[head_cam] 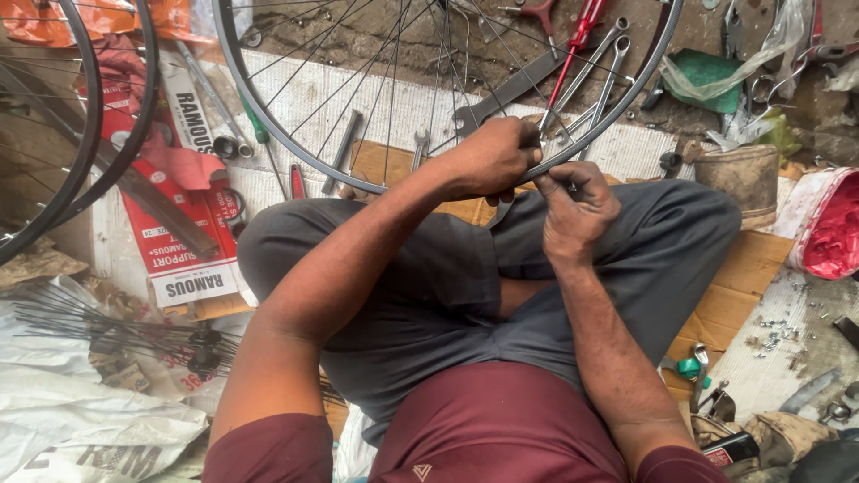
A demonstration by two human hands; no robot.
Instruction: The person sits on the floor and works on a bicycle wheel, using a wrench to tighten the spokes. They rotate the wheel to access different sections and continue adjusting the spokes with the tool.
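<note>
A spoked bicycle wheel rim (268,134) stands in front of my crossed legs, its lower edge resting near my knees. My left hand (490,157) is closed over the rim's lower edge, gripping it from above. Just to the right, my right hand (577,204) pinches the same rim from below with thumb and fingers, close to where a spoke meets it. Whether a small tool sits between those fingers is hidden. Thin spokes (385,80) fan upward from the rim.
A second wheel (85,134) leans at the left. Spanners (599,72), a red-handled screwdriver (577,40) and pliers lie on the ground beyond the rim. A bundle of loose spokes with a hub (107,331) lies lower left. A brown tin (738,179) and a red tub (828,224) stand at right.
</note>
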